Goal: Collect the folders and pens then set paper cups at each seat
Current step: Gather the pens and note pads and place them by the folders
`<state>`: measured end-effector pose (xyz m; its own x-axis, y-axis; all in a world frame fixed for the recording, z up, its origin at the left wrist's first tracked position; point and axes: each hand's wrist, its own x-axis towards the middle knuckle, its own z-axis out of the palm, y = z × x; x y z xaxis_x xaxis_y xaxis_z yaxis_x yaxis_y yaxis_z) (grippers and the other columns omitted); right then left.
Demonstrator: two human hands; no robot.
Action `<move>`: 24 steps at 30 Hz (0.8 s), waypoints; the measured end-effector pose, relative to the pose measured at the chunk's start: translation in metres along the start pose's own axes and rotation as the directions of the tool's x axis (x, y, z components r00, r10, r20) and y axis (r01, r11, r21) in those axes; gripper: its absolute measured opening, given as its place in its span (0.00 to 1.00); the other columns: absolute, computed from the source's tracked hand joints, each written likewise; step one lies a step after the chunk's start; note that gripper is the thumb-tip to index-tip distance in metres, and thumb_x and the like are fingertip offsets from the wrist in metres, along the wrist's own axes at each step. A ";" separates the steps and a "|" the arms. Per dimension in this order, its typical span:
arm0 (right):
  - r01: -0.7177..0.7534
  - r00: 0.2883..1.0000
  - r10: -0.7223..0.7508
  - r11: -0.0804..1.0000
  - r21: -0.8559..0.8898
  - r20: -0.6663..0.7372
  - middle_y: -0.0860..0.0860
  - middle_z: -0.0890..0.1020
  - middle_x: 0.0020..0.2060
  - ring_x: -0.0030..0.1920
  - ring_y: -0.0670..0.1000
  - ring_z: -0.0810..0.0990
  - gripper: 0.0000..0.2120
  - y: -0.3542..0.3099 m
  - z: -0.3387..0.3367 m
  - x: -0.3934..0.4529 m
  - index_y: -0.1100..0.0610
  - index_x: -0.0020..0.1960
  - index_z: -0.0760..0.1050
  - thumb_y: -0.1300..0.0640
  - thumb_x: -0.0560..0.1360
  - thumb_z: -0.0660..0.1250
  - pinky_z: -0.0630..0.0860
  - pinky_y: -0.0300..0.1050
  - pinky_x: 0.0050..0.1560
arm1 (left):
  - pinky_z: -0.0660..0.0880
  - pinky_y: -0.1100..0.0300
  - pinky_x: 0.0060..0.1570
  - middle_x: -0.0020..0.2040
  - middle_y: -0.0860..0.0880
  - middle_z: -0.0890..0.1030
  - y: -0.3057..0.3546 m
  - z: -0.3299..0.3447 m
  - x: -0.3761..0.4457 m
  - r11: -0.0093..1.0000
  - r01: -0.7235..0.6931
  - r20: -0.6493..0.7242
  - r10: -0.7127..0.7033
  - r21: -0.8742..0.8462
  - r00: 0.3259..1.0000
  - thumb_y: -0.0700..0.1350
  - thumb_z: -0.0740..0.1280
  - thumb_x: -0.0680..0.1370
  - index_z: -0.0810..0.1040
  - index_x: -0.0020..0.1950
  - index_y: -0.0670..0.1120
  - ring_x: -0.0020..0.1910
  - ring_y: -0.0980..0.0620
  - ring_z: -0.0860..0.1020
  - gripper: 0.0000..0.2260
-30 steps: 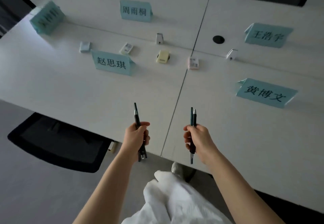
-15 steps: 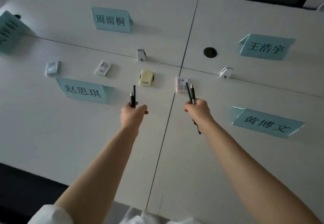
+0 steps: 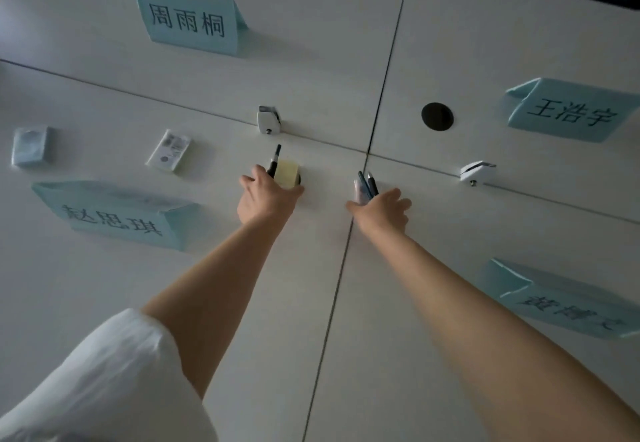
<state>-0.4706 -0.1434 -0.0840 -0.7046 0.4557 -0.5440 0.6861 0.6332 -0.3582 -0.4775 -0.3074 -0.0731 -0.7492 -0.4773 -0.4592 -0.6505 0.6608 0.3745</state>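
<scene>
Both hands reach across the counter (image 3: 450, 43): left hand (image 3: 266, 196) gripping one pen (image 3: 274, 161), right hand (image 3: 381, 211) clutching pens (image 3: 367, 183). No folders visible; no cups set out.

dim, bluish cast | soft shadows | wide-angle bending at edges | near name cards blurred

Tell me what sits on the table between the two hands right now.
In the head view, only bare white tabletop and its lengthwise seam lie between the left hand and the right hand. The yellow pad sits beyond the left hand.
</scene>
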 end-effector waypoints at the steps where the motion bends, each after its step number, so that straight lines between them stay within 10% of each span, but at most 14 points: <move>1: -0.010 1.000 0.010 1.000 -0.016 -0.008 0.61 0.63 0.65 0.61 0.65 0.71 0.38 -0.002 0.004 0.001 0.62 0.68 0.57 0.46 0.70 0.72 0.73 0.52 0.54 | 0.72 0.50 0.53 0.63 0.42 0.69 -0.001 0.003 0.006 1.000 -0.004 0.034 0.004 0.025 0.999 0.62 0.72 0.70 0.66 0.66 0.45 0.60 0.40 0.76 0.33; 15: 0.083 0.996 -0.083 0.996 -0.013 -0.027 0.60 0.75 0.57 0.52 0.63 0.78 0.31 -0.052 0.011 -0.013 0.62 0.59 0.62 0.45 0.68 0.70 0.76 0.50 0.48 | 0.70 0.51 0.50 0.61 0.45 0.73 -0.023 -0.034 0.052 0.991 -0.119 0.130 0.111 0.056 0.985 0.60 0.69 0.68 0.66 0.65 0.45 0.60 0.40 0.76 0.32; 24: 0.147 0.954 -0.183 0.976 0.163 0.236 0.53 0.81 0.52 0.49 0.54 0.82 0.36 -0.184 0.089 -0.076 0.56 0.56 0.65 0.36 0.57 0.67 0.81 0.51 0.46 | 0.71 0.52 0.49 0.56 0.44 0.74 -0.107 -0.170 0.125 0.991 -0.100 -0.118 0.090 -0.084 0.989 0.59 0.67 0.68 0.68 0.63 0.45 0.53 0.41 0.76 0.29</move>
<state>-0.5267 -0.3506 -0.0445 -0.7551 0.1714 -0.6329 0.5956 0.5828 -0.5528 -0.5229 -0.5362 -0.0335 -0.8142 -0.4811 -0.3250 -0.5803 0.6540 0.4853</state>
